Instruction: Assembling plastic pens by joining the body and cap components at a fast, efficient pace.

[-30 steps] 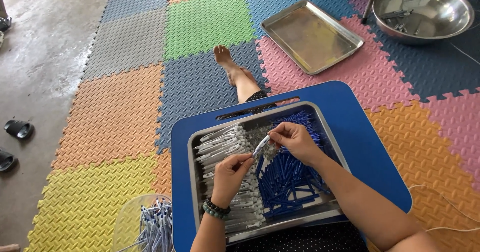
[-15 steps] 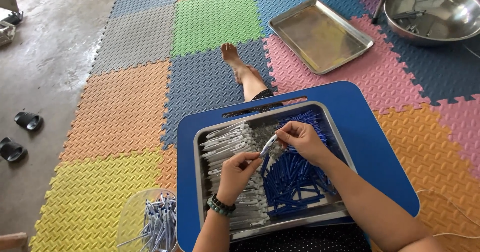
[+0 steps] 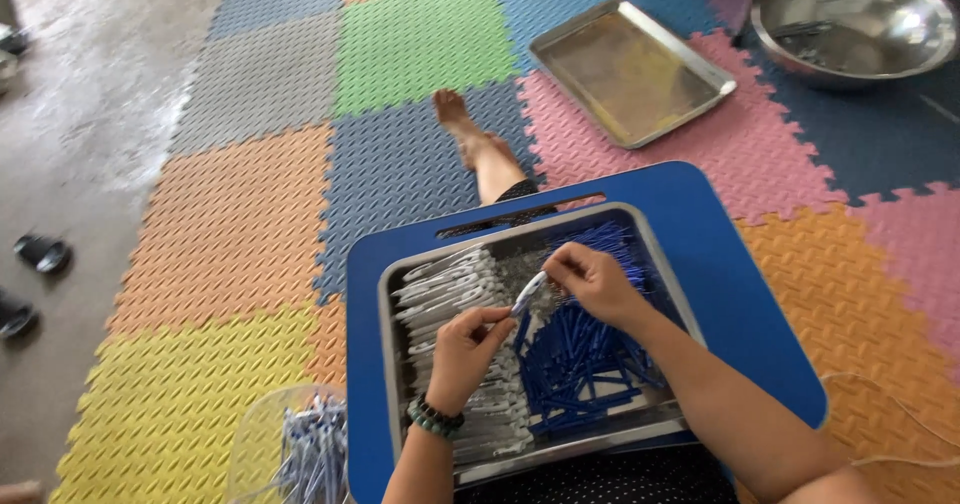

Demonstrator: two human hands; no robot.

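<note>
Blue and white plastic parts fill the metal tray (image 3: 640, 436) that sits on your blue lap desk (image 3: 740, 294). The white barrels (image 3: 445, 289) lie in rows on the left side of the tray, and the blue parts (image 3: 580, 364) make a loose heap on the right side.

Your 2 hands meet over the middle of the tray. Your right hand (image 3: 595, 282) pinches the upper end of 1 white pen piece (image 3: 528, 292) between thumb and fingers. Your left hand (image 3: 465, 349) is curled narrow, with its fingertips closed on the lower end of the same piece. So both hands hold this piece together, just above the heap.

Some things could go wrong from here, I think. The piece is thin and you grip it only with fingertips, so if you push the 2 ends at an angle it may slip and fall among the blue parts, where it is hard to find. The lap desk rests on your legs, and 1 leg is stretched out on the foam mat (image 3: 420, 29), so a move of the knee could tilt the tray and slide the ordered rows into the heap. A clear plastic container (image 3: 262, 444) with finished pens stands near your left elbow, and a wide swing of this arm could knock it over.
</note>
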